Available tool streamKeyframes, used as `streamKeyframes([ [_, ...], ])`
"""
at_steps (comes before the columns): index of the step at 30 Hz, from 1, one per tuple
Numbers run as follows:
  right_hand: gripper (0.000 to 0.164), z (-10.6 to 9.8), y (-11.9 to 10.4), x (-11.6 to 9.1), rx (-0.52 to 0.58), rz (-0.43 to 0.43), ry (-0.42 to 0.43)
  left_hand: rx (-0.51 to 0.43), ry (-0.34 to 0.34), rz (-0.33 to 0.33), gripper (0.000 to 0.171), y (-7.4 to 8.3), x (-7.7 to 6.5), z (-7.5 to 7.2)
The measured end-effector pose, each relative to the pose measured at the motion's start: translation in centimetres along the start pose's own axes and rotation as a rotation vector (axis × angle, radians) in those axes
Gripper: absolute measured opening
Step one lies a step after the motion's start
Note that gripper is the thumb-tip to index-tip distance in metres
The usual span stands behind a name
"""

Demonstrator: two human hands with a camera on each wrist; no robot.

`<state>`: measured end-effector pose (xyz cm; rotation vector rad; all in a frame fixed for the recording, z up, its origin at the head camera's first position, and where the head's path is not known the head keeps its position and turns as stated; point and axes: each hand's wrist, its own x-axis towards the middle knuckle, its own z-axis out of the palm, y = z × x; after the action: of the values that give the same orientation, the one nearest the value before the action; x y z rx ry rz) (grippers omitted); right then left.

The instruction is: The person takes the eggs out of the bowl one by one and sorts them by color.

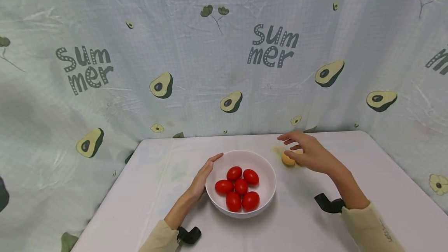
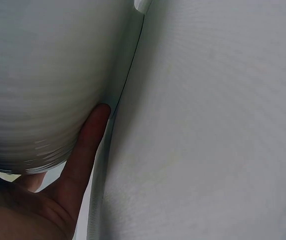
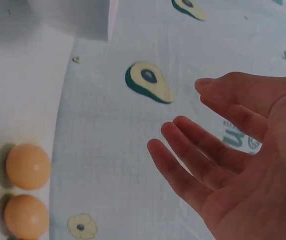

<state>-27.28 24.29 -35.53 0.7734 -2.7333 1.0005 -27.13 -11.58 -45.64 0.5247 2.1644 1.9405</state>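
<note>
A white bowl (image 1: 241, 215) stands on the table, with several red egg-shaped pieces (image 1: 241, 186) lying inside it. My left hand (image 1: 201, 178) rests along the bowl's left side, its fingers stretched out toward the far rim. The left wrist view shows one extended finger (image 2: 85, 145) against the bowl's ribbed outer wall (image 2: 38, 90). Over on the right, my right hand (image 1: 309, 153) is raised, fingers spread and holding nothing. Round light-brown eggs (image 3: 28, 166) lie on the table beyond it, partly hidden behind the hand in the head view (image 1: 288, 159).
The table (image 1: 168, 189) has a white cover and ends at a curtain (image 1: 196, 69) printed with avocados and lettering. Black mounts (image 1: 189, 235) are on both wrists. In the right wrist view, the eggs lie near the table's far edge.
</note>
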Motion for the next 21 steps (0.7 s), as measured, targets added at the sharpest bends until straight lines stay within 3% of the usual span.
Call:
streamKeyframes([
  [5, 0.037, 1.2, -1.6, 1.5, 0.009, -0.054, -0.069, 0.002, -0.006, 0.003, 0.046, 0.0, -0.1, -0.1],
  [13, 0.036, 3.1, -5.3, 4.4, -0.043, -0.173, -0.298, 0.026, -0.007, -0.007, 0.045, 0.0, 0.1, -0.3],
  [21, 0.031, 5.6, -8.1, 7.0, -0.064, -0.214, -0.502, -0.02, 0.002, -0.031, 0.047, -0.1, 0.1, -0.2],
])
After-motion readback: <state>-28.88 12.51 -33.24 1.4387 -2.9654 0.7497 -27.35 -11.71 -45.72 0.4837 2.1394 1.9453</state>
